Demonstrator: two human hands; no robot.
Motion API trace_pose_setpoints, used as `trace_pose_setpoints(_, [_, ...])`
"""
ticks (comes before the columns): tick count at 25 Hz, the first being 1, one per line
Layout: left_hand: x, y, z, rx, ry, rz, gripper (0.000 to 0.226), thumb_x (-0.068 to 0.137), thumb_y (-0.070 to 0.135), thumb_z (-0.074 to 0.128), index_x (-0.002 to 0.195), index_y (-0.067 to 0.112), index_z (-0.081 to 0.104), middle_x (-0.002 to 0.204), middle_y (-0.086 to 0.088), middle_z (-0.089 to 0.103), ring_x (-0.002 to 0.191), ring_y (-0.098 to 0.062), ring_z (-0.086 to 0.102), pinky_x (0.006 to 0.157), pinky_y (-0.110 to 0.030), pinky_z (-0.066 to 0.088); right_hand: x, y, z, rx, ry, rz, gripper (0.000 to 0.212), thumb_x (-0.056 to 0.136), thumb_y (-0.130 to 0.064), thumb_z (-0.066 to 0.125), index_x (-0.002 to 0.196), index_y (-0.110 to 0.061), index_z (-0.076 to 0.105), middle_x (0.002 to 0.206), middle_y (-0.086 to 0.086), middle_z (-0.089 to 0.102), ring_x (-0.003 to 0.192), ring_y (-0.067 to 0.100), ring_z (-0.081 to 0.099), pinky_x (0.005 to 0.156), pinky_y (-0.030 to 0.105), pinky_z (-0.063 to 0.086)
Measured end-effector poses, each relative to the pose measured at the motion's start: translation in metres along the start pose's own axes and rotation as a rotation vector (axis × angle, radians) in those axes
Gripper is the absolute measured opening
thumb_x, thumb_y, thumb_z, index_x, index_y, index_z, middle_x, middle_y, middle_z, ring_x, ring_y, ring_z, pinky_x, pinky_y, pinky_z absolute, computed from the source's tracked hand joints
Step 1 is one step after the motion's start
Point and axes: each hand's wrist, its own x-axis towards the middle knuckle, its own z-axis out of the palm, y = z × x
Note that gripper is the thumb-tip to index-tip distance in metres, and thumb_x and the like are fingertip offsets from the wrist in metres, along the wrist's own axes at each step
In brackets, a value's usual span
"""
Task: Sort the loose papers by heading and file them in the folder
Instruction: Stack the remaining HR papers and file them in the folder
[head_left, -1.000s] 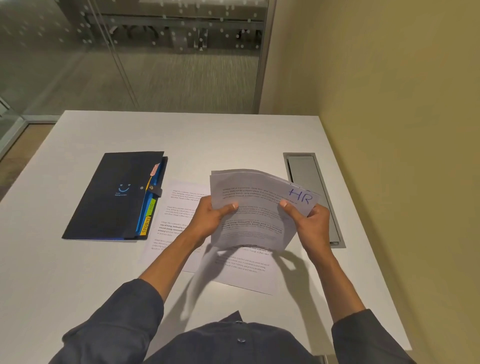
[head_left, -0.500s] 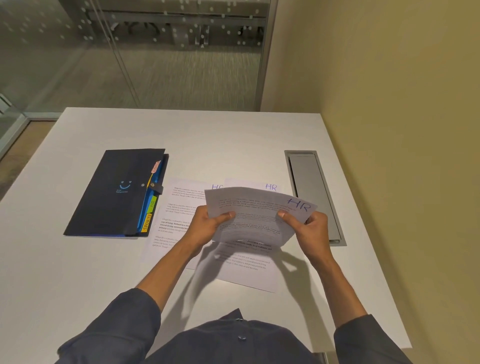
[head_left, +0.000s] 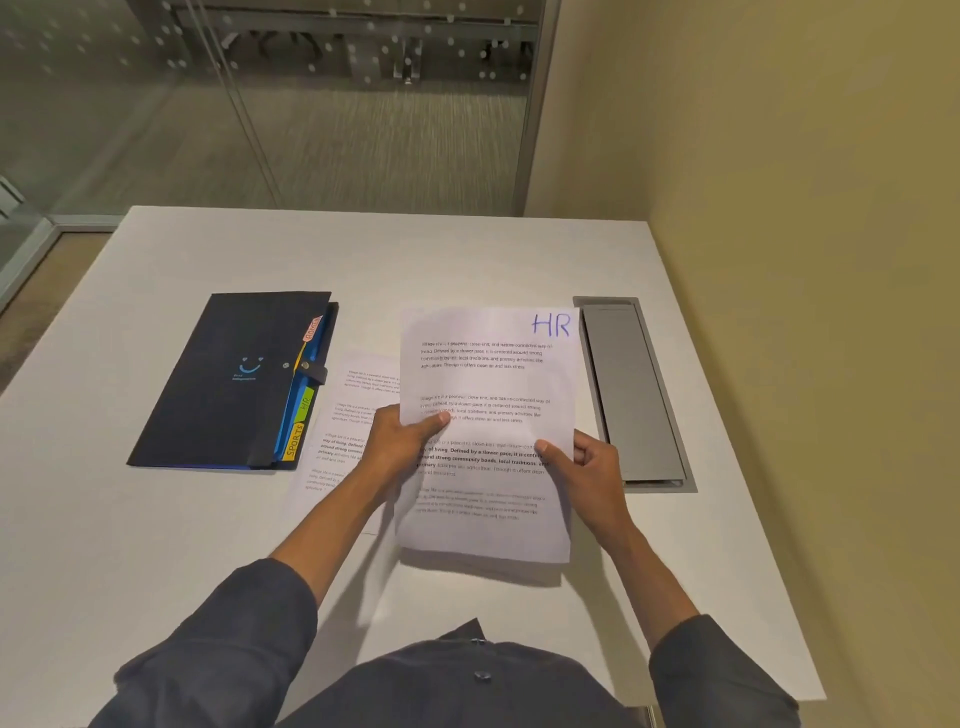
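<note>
HR paper (head_left: 488, 384), curled before, now flat between hands.

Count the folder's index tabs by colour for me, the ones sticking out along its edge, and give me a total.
Tabs showing along the right edge of the dark folder:
Pink tab: 1
Green tab marked HR: 1
Yellow tab marked SPORTS: 1
Total: 3

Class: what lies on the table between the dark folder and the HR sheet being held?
In the head view, another printed sheet lies flat between folder and HR sheet.
</note>
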Motion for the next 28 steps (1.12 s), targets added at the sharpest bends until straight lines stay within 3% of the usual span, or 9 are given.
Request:
trace_pose_setpoints(3, [0.005,-0.001,-0.008,-0.001,-0.119,-0.129,0.022,0.087,0.015,0.069,0.109,0.014,0.069,0.102,-0.003,0.074,0.067,-0.004,0.07,0.057,-0.016,0.051,0.008,0.012,0.009,0.048,0.095,0.053,0.018,0.092,-0.013,0.068,0.108,-0.006,0.072,0.098,0.007,0.077,0.089,0.026,0.074,0.078,0.04,0.06])
trace_pose_setpoints(5, [0.008,-0.009,-0.013,-0.003,-0.198,-0.17,0.026,0.087,0.013,0.068,0.114,0.014,0.067,0.106,-0.001,0.073,0.09,-0.012,0.071,0.079,-0.024,0.054,0.017,0.02,0.013,0.091,0.167,0.134,0.013,0.09,-0.011,0.07,0.102,-0.007,0.073,0.096,0.007,0.077,0.089,0.027,0.074,0.081,0.043,0.06])
trace_pose_setpoints(7, [0.009,-0.018,-0.015,0.064,-0.211,-0.163,0.026,0.086,0.006,0.068,0.111,0.014,0.067,0.106,-0.001,0.073,0.098,-0.017,0.069,0.09,-0.03,0.053,0.026,0.027,0.017,0.071,0.195,0.214,0.008,0.088,-0.011,0.072,0.095,-0.011,0.075,0.093,0.006,0.077,0.088,0.027,0.074,0.085,0.048,0.059])
trace_pose_setpoints(11, [0.008,-0.025,-0.019,0.131,-0.082,-0.171,0.031,0.088,0.001,0.065,0.117,0.011,0.063,0.104,0.001,0.07,0.091,-0.014,0.067,0.082,-0.025,0.051,0.033,0.032,0.021,-0.002,0.189,0.336,0.018,0.092,-0.027,0.068,0.104,-0.014,0.073,0.102,0.0,0.073,0.094,0.016,0.068,0.095,0.042,0.053])
trace_pose_setpoints(13, [0.011,-0.028,-0.028,0.149,-0.035,-0.182,0.036,0.088,0.001,0.065,0.123,0.009,0.06,0.111,-0.002,0.068,0.099,-0.019,0.065,0.092,-0.032,0.049,0.037,0.039,0.016,-0.212,0.272,0.334,0.036,0.093,-0.045,0.062,0.112,-0.016,0.068,0.111,0.0,0.071,0.102,0.018,0.066,0.087,0.035,0.051])
trace_pose_setpoints(16, [0.014,-0.031,-0.045,0.144,-0.003,-0.217,0.038,0.088,0.001,0.065,0.125,0.007,0.059,0.118,-0.008,0.067,0.107,-0.026,0.064,0.102,-0.043,0.046,0.042,0.058,0.006,-0.765,0.352,0.333,0.069,0.087,-0.061,0.058,0.134,-0.012,0.051,0.132,0.007,0.056,0.121,0.027,0.053,0.091,0.039,0.045])
trace_pose_setpoints(21, [0.013,-0.031,-0.064,0.156,0.022,-0.223,0.034,0.09,-0.001,0.061,0.123,0.01,0.058,0.114,-0.005,0.067,0.097,-0.02,0.065,0.096,-0.039,0.049,0.047,0.074,0.015,-1.143,0.28,0.372,0.086,0.074,-0.075,0.061,0.123,-0.005,0.049,0.124,0.01,0.052,0.116,0.029,0.051,0.093,0.041,0.045])
trace_pose_setpoints(25, [0.012,-0.028,-0.068,0.146,0.068,-0.218,0.033,0.09,-0.001,0.061,0.12,0.012,0.056,0.102,-0.001,0.066,0.085,-0.01,0.063,0.08,-0.031,0.049,0.048,0.083,0.026,-1.153,0.304,0.389,0.083,0.067,-0.067,0.073,0.119,-0.008,0.048,0.119,0.007,0.052,0.111,0.026,0.052,0.087,0.039,0.044])
trace_pose_setpoints(28, [0.011,-0.028,-0.068,0.129,0.073,-0.226,0.033,0.091,-0.002,0.06,0.121,0.011,0.056,0.106,-0.003,0.065,0.086,-0.012,0.064,0.083,-0.033,0.049,0.052,0.082,0.027,-1.098,0.309,0.404,0.082,0.065,-0.064,0.077,0.118,-0.008,0.048,0.117,0.007,0.052,0.11,0.027,0.053,0.086,0.039,0.045])
